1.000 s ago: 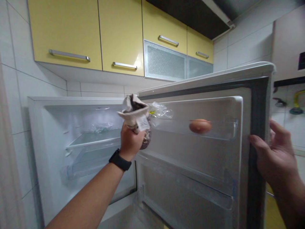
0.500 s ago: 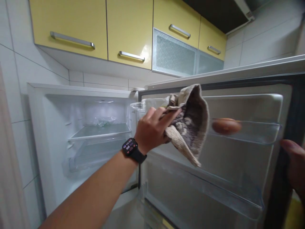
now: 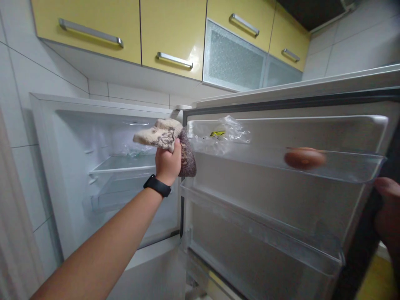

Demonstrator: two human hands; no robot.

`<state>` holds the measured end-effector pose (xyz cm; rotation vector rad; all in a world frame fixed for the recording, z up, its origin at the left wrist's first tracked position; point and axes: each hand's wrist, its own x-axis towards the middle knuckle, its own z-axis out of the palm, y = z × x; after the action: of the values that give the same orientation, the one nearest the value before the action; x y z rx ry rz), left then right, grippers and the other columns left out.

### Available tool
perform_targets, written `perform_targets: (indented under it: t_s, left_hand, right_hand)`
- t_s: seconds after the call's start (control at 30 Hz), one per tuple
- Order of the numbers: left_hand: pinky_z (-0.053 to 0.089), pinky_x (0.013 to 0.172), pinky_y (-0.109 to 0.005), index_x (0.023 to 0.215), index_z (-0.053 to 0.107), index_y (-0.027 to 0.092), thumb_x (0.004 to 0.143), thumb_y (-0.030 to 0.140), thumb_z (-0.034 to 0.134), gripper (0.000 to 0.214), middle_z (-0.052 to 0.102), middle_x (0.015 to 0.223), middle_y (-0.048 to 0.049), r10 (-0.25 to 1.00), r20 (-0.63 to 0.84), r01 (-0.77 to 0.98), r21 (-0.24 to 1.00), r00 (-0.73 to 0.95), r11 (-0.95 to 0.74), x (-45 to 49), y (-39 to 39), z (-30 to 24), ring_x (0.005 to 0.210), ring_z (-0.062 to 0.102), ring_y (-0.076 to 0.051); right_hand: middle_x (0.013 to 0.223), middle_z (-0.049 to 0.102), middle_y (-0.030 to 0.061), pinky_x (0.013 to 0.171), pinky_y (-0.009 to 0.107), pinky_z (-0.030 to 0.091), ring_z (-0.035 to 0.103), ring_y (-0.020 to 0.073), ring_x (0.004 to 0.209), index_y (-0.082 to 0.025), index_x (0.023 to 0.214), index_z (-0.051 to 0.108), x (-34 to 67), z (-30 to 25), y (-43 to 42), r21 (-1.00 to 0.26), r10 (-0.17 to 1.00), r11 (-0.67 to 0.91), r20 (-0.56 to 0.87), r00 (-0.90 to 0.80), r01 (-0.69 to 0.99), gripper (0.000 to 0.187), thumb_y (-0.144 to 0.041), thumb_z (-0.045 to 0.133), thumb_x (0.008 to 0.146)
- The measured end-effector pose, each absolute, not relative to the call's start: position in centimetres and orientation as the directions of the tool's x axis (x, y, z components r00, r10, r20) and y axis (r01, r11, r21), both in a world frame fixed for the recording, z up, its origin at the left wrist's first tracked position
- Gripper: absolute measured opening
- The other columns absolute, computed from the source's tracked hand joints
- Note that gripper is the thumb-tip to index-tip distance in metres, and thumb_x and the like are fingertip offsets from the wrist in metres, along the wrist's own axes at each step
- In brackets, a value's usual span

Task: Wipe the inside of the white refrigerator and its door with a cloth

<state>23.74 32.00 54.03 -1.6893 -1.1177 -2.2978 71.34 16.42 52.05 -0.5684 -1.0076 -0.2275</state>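
Observation:
My left hand (image 3: 168, 163), with a black watch on its wrist, is closed around a bunched beige and dark brown cloth (image 3: 187, 158). It is in front of the hinge side of the open refrigerator door (image 3: 262, 196). At the far right, my right hand (image 3: 389, 208) is partly in view, its thumb against the door's free edge; its other fingers are hidden. On the upper door shelf (image 3: 353, 168), a clear plastic bag (image 3: 233, 131) with a small yellow-green item lies near the hinge. A round brown object (image 3: 304, 158) sits toward the shelf's free end.
The refrigerator compartment (image 3: 70, 166) stands open on the left, with a glass shelf (image 3: 125, 164) carrying crumpled clear plastic (image 3: 137, 150). A lower clear shelf (image 3: 265, 227) crosses the door. Yellow wall cabinets (image 3: 171, 29) with metal handles hang above.
My left hand has moved left with the cloth, from before the upper door shelf to the hinge side. The plastic bag behind it now shows. My right hand stays at the door edge.

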Motion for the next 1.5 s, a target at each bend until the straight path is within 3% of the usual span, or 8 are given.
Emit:
perform_targets:
  t_s: [0.17, 0.33, 0.43, 0.53, 0.73, 1.03, 1.23, 1.5]
  left_hand:
    - [0.042, 0.120, -0.045, 0.117, 0.075, 0.018, 0.099, 0.041, 0.055, 0.036, 0.076, 0.120, -0.0129, 0.136, 0.985, 0.732, 0.169, -0.105, -0.660, 23.5, 29.7, 51.8, 0.125, 0.065, -0.029]
    - [0.054, 0.089, -0.041, 0.143, 0.062, 0.023, 0.095, 0.030, 0.059, 0.049, 0.067, 0.119, -0.0154, 0.150, 0.943, 0.878, -0.210, 0.299, -0.431, 18.9, 29.5, 51.4, 0.111, 0.062, -0.031]
    - [0.049, 0.075, -0.039, 0.121, 0.074, 0.025, 0.095, 0.033, 0.057, 0.032, 0.066, 0.102, -0.0132, 0.135, 0.860, 0.837, -0.425, 0.492, -0.345, 17.5, 29.6, 50.7, 0.096, 0.059, -0.030]
    - [0.048, 0.074, -0.039, 0.110, 0.076, 0.025, 0.092, 0.039, 0.061, 0.027, 0.066, 0.101, -0.0129, 0.224, 0.779, 0.789, -0.484, 0.585, -0.377, 18.2, 30.2, 50.0, 0.096, 0.059, -0.030]
    - [0.055, 0.089, -0.047, 0.121, 0.068, 0.020, 0.086, 0.029, 0.061, 0.037, 0.066, 0.128, -0.0172, 0.359, 0.874, 0.870, -0.132, 0.329, -0.475, 20.7, 34.2, 49.8, 0.116, 0.060, -0.037]
    - [0.051, 0.111, -0.045, 0.141, 0.058, 0.018, 0.082, 0.028, 0.067, 0.060, 0.070, 0.136, -0.0156, 0.528, 0.841, 0.368, 0.457, 0.118, -0.810, 20.1, 36.5, 45.0, 0.124, 0.067, -0.031]
    - [0.043, 0.120, -0.047, 0.111, 0.076, 0.018, 0.077, 0.051, 0.077, 0.048, 0.078, 0.120, -0.0146, 0.748, 0.636, -0.002, 0.762, 0.190, -0.647, 20.0, 37.2, 44.6, 0.128, 0.065, -0.033]
    - [0.044, 0.118, -0.051, 0.098, 0.076, 0.023, 0.073, 0.061, 0.078, 0.046, 0.079, 0.115, -0.0115, 0.881, 0.465, -0.003, 0.884, 0.086, -0.467, 19.6, 34.8, 39.6, 0.132, 0.062, -0.033]
  right_hand:
    - [0.110, 0.076, 0.0014, 0.108, 0.080, 0.039, 0.067, 0.0356, 0.098, -0.042, 0.113, 0.071, 71.2, 52.5, 16.4, -0.390, 0.052, 0.793, 0.808, 0.587, 0.468, 0.078, -0.051, 0.094, 0.039]
    - [0.104, 0.074, -0.0013, 0.099, 0.066, 0.049, 0.068, 0.0258, 0.088, -0.039, 0.110, 0.067, 71.4, 52.3, 16.6, -0.324, 0.037, 0.819, 0.854, 0.518, 0.475, 0.075, -0.044, 0.091, 0.040]
    - [0.104, 0.074, -0.0018, 0.101, 0.061, 0.049, 0.067, 0.0222, 0.086, -0.037, 0.112, 0.066, 71.2, 52.3, 16.6, -0.298, 0.033, 0.832, 0.869, 0.494, 0.468, 0.072, -0.040, 0.088, 0.044]
    - [0.106, 0.075, -0.0017, 0.104, 0.057, 0.048, 0.067, 0.0198, 0.087, -0.035, 0.112, 0.067, 70.9, 52.3, 16.6, -0.276, 0.032, 0.844, 0.882, 0.470, 0.460, 0.070, -0.036, 0.088, 0.046]
    - [0.102, 0.075, -0.0009, 0.100, 0.060, 0.052, 0.068, 0.0214, 0.081, -0.034, 0.118, 0.067, 70.8, 52.3, 16.4, -0.283, 0.023, 0.820, 0.885, 0.465, 0.498, 0.073, -0.038, 0.089, 0.049]
    - [0.099, 0.076, 0.0000, 0.090, 0.061, 0.058, 0.071, 0.0246, 0.078, -0.035, 0.119, 0.067, 70.5, 52.4, 16.4, -0.299, 0.038, 0.825, 0.876, 0.480, 0.479, 0.074, -0.042, 0.091, 0.049]
    - [0.101, 0.077, -0.0021, 0.095, 0.053, 0.055, 0.068, 0.0189, 0.078, -0.036, 0.118, 0.067, 71.4, 52.1, 16.8, -0.303, 0.035, 0.827, 0.868, 0.494, 0.473, 0.074, -0.038, 0.091, 0.048]
    - [0.111, 0.074, -0.0018, 0.112, 0.058, 0.044, 0.069, 0.0208, 0.093, -0.038, 0.123, 0.062, 71.5, 51.6, 16.6, -0.379, 0.087, 0.796, 0.843, 0.530, 0.473, 0.081, -0.044, 0.091, 0.048]
